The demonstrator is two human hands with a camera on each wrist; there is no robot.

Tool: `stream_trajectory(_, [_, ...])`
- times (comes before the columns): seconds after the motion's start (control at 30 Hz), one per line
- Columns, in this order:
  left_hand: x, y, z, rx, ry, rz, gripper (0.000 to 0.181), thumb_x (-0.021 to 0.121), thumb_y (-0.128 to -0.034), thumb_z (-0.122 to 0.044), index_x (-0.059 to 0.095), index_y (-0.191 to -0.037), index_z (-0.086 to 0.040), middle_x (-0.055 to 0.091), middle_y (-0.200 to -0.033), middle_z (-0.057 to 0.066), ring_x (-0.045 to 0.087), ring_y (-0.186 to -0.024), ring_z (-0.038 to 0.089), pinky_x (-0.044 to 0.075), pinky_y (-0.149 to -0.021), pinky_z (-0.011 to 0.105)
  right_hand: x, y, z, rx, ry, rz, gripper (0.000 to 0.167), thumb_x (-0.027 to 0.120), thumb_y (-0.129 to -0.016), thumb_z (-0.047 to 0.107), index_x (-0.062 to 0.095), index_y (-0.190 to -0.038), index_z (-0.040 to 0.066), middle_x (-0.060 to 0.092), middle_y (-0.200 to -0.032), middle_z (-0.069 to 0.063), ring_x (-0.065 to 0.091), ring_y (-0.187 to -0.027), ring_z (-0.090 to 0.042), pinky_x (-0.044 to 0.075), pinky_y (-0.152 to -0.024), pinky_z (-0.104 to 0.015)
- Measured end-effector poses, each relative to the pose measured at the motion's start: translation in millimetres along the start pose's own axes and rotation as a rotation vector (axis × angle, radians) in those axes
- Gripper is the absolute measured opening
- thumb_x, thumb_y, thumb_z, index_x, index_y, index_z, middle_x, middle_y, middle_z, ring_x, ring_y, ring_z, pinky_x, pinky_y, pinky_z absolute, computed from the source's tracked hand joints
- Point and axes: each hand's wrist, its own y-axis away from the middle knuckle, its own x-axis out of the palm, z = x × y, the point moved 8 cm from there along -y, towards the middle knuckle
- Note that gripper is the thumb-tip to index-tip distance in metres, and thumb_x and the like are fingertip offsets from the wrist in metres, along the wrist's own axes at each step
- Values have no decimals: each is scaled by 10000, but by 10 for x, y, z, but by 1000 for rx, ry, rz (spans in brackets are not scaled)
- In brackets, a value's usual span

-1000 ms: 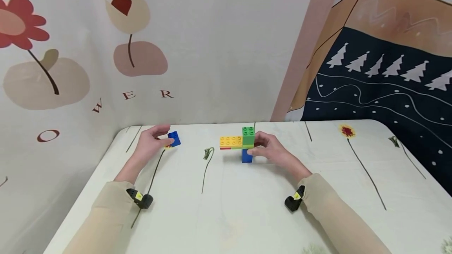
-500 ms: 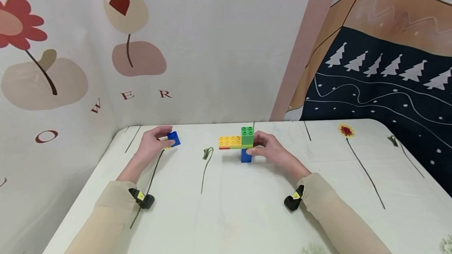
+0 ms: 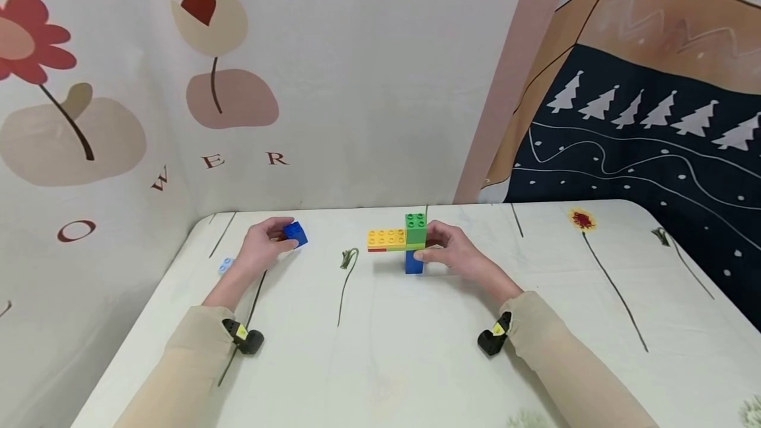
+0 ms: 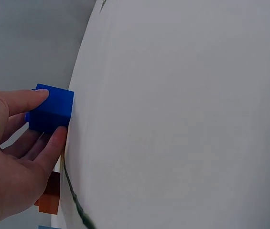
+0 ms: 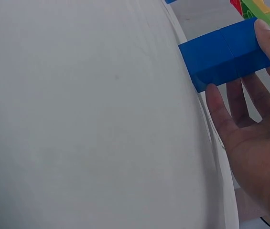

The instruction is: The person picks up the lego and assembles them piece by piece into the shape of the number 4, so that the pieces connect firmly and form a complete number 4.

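Observation:
My left hand [image 3: 265, 243] pinches a blue toy brick [image 3: 295, 234] between thumb and fingers at the table's back left. In the left wrist view the thumb lies on one face of this blue brick [image 4: 52, 109], with fingers under it. Right of centre, my right hand [image 3: 452, 249] grips the lower part of a built brick piece. Its column has two stacked blue bricks [image 5: 225, 55] at the bottom and a green brick [image 3: 415, 226] on top. A yellow brick [image 3: 386, 238] juts out leftward, with thin red and lime layers beneath. The hand hides the column's right side.
A light blue brick [image 3: 226, 265] lies left of the left forearm. An orange brick [image 4: 49, 193] shows below the left hand in its wrist view. The white cloth [image 3: 380, 362] has printed flowers; a patterned curtain [image 3: 368, 84] hangs behind the table.
My left hand has shifted slightly right with the blue brick, tilting it a little. The light blue brick has come into view behind the left forearm. The right hand stays nearly still.

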Motion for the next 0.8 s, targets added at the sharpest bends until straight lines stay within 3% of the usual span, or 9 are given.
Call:
stream_trajectory(0.17, [38,-12,-14,15,-33,0,490,668,-985,-53,528,-1449,22,563,-1384,278,552,-1254,406,521,-985,458,4,-12,-3,-5,0,-1,342,765,-923,70,623,-1227,2,685,-1224,-118,620,-1117,-272,495,-937,-318])
stream_trajectory(0.37, [110,4,-107,37,-45,26,458,683,-971,-43,577,-1412,17,604,-1333,264,595,-1172,378,553,-902,367,2,-14,-2,-13,1,-2,336,763,-921,56,622,-1220,-3,686,-1221,-124,622,-1118,-279,497,-937,-314])
stream_trajectory(0.57, [216,44,-299,52,7,71,482,691,-965,-53,568,-1428,-1,597,-1368,238,577,-1250,380,537,-969,442,2,-14,-2,-14,-5,0,338,760,-922,51,618,-1223,-8,685,-1222,-131,623,-1116,-279,500,-931,-303])
stream_trajectory(0.8, [325,84,-620,87,74,70,471,717,-952,-73,604,-1408,-50,621,-1358,185,564,-1295,352,499,-1034,490,9,-7,-3,-10,-16,6,352,755,-932,67,612,-1245,-6,680,-1236,-133,621,-1127,-278,508,-933,-304])
